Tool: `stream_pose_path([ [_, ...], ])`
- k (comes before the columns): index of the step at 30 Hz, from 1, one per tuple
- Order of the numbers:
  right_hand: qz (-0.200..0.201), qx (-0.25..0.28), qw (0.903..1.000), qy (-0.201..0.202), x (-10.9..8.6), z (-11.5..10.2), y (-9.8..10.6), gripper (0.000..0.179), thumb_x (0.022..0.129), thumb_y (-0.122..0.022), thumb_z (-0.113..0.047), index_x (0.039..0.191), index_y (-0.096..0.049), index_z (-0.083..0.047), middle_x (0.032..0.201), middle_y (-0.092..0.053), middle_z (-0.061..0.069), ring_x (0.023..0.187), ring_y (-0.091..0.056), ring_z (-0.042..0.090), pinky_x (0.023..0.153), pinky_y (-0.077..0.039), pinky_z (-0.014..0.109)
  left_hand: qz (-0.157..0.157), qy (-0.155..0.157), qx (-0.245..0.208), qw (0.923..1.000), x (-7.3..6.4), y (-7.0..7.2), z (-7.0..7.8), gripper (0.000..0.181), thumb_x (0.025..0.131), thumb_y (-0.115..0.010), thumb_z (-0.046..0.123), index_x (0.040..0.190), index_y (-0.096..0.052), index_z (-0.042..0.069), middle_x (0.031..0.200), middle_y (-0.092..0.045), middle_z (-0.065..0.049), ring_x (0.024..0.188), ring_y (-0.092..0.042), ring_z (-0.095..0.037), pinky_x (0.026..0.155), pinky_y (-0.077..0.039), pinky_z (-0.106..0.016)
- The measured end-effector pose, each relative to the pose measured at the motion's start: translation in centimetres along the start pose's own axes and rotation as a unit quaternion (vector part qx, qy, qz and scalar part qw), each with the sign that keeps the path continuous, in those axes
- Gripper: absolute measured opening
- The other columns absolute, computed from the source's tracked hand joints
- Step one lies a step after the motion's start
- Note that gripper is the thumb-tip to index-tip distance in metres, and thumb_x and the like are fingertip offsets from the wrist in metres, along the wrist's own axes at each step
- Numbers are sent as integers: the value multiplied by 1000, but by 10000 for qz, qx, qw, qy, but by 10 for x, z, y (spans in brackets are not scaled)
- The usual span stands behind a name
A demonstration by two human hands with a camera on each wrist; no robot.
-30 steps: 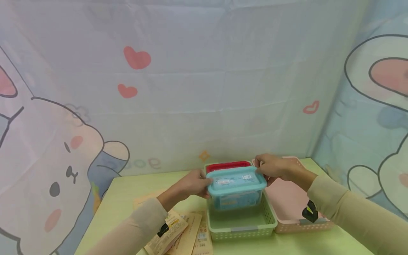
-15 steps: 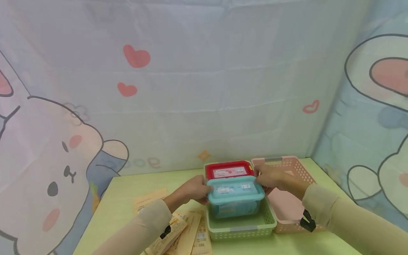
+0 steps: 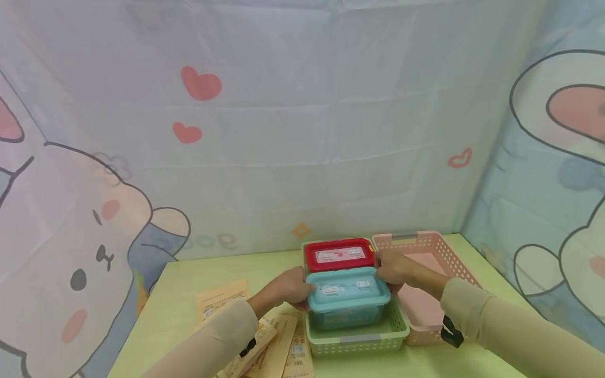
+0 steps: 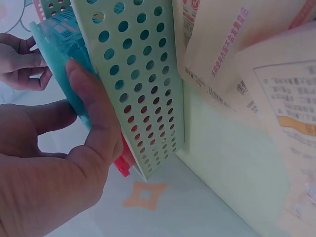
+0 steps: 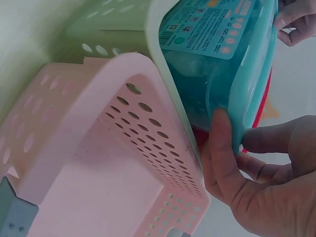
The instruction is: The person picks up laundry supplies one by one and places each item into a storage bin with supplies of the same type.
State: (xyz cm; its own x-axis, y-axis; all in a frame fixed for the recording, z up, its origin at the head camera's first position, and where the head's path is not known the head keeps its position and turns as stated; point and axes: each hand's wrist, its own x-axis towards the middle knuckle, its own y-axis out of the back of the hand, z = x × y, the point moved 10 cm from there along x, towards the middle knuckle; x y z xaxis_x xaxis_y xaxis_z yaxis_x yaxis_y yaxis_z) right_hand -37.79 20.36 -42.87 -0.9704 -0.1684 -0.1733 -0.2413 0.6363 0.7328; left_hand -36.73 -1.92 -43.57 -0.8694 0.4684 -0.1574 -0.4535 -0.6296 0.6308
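Both hands hold a clear storage box with a turquoise lid (image 3: 348,290) by its two short ends, partly down inside a green perforated basket (image 3: 359,345). My left hand (image 3: 290,287) pinches the lid's left end; in the left wrist view the thumb and fingers of this left hand (image 4: 74,128) grip the lid edge. My right hand (image 3: 393,269) pinches the right end, and in the right wrist view its fingers (image 5: 222,148) curl under the lid rim. Behind, in the same basket, sits a box with a red lid (image 3: 340,255).
A pink perforated basket (image 3: 456,262) stands against the green one on the right. Several tan paper packets (image 3: 279,341) lie on the light green table (image 3: 194,273) at the left. A cartoon-printed cloth (image 3: 302,131) hangs behind the table.
Both hands have lowered the turquoise-lidded box toward the front of the green basket. The red lid behind it now shows in full. Both hands keep their grip.
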Motion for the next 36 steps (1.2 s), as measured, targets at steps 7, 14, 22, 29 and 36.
stream_pose_path([
  [7, 97, -263, 9996, 49, 5, 0, 1, 5, 92, -59, 2, 96, -58, 1, 87, -59, 15, 55, -69, 25, 51, -60, 36, 131, -89, 333, 9993, 2, 4, 2, 11, 104, -60, 5, 108, -62, -5, 76, -66, -11, 55, -70, -22, 60, -64, -42],
  [14, 90, -405, 9991, 85, 11, 1, -2, 3, 91, -57, 2, 93, -59, 3, 85, -59, 15, 54, -68, 24, 48, -59, 34, 126, -94, 592, 9981, 6, 5, 1, 12, 104, -62, 6, 112, -62, -3, 76, -66, -10, 54, -69, -21, 58, -64, -42],
  [22, 22, -630, 9978, 210, 13, -1, -2, 4, 90, -61, 0, 90, -58, -1, 81, -58, 13, 52, -67, 23, 48, -59, 33, 108, 45, 570, 9983, 10, 4, -1, 22, 103, -66, 7, 121, -60, -4, 77, -66, -10, 56, -71, -25, 61, -64, -44],
  [29, -132, -1000, 9937, 484, 15, -8, -4, 8, 92, -60, 1, 86, -58, -3, 77, -58, 12, 50, -67, 21, 47, -58, 32, 34, 238, 430, 9988, 12, 3, -6, 26, 103, -69, 8, 125, -60, -4, 77, -68, -11, 59, -73, -29, 64, -64, -46],
  [36, -217, -1109, 9930, 348, 16, -4, -5, 11, 94, -64, 1, 87, -57, -4, 78, -58, 12, 51, -67, 21, 48, -58, 32, -242, 393, 84, 9989, 13, 2, -9, 28, 104, -69, 11, 126, -60, -4, 79, -71, -10, 61, -74, -24, 64, -64, -40],
])
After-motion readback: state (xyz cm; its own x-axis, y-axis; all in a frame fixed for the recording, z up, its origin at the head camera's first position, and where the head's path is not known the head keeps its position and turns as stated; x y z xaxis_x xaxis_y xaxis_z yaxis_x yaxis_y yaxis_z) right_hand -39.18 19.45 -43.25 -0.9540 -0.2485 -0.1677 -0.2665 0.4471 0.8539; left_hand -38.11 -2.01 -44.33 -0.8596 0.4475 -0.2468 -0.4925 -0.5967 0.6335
